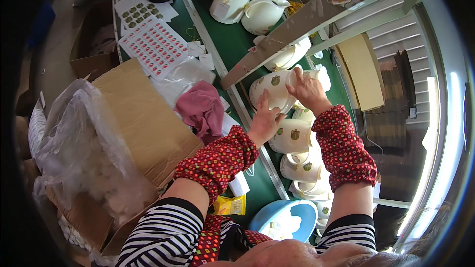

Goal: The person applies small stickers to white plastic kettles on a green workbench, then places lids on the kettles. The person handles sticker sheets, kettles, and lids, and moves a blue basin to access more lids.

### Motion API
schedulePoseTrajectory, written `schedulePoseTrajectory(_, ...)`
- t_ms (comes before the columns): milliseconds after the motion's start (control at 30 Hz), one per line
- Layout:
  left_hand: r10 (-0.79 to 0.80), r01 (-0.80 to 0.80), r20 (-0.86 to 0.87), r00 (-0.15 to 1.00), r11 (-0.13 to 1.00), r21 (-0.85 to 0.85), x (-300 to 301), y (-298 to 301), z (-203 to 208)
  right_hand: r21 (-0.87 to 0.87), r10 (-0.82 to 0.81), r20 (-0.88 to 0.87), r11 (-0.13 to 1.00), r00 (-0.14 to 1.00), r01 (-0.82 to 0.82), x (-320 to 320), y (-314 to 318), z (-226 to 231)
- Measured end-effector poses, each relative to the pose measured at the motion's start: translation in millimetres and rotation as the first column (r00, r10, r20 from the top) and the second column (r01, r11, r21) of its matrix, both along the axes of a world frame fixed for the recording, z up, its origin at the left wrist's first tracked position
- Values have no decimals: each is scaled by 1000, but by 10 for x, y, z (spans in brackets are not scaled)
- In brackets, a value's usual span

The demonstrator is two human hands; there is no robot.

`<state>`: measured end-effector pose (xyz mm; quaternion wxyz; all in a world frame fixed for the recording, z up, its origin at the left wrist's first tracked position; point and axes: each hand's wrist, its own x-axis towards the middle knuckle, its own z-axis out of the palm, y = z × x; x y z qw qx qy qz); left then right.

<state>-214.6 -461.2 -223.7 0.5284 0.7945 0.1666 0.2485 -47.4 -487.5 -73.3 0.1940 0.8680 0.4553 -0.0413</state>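
Observation:
A cream-coloured ceramic jug (pixel 259 89) with green-and-gold decals lies tilted on the green work surface, under both hands. My left hand (pixel 266 122) touches its near left side, with fingers stretched out and apart. Across its right side lies my right hand (pixel 309 90), fingers spread against the ceramic. The palms are turned away, so the contact under the fingers is partly hidden. Similar jugs with decals (pixel 291 136) stand in a row toward me, just below the hands.
More cream jugs (pixel 231 3) stand at the far end, beyond a slanting metal beam (pixel 316 22). Left lie decal sheets (pixel 154 44), a pink cloth (pixel 200 106) and an open cardboard box (pixel 143 123) with plastic lining. A blue basin (pixel 308 213) holding white items sits close to me.

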Motion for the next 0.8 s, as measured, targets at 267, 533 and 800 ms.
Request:
schedulePoseTrajectory(267, -57, 41, -142, 988, 992, -116, -535, 123, 281, 247, -252, -310, 910, 917, 334, -491, -67, 59)
schedulePoseTrajectory(533, 7, -30, -113, 994, 978, -206, -3935, 273, 703, 483, -173, -466, 772, 868, 413, -2800, -2541, 1195)
schedulePoseTrajectory(800, 324, -243, -514, 794, 945, 220, -7063, -524, 193, 624, -766, -29, 488, 643, 610, -5248, -5620, 156)
